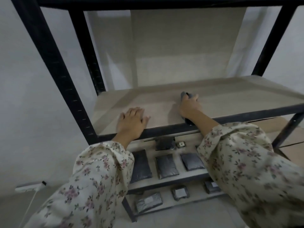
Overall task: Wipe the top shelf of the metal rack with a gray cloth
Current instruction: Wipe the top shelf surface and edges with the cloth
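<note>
The black metal rack [54,66] carries a beige board shelf [238,96] at chest height, with another dark frame bar above it. My right hand [189,106] lies on the middle of this board, closed on a gray cloth [185,94]. The cloth peeks out past my fingertips and again under my wrist at the front rail. My left hand [131,122] rests flat on the board near its front left edge, fingers spread, holding nothing. Both arms wear floral sleeves.
Lower shelves hold several dark flat packets [166,166] and small wrapped blocks [180,193]. A white power strip [29,186] with its cable lies on the floor at the left. White walls stand behind and beside the rack.
</note>
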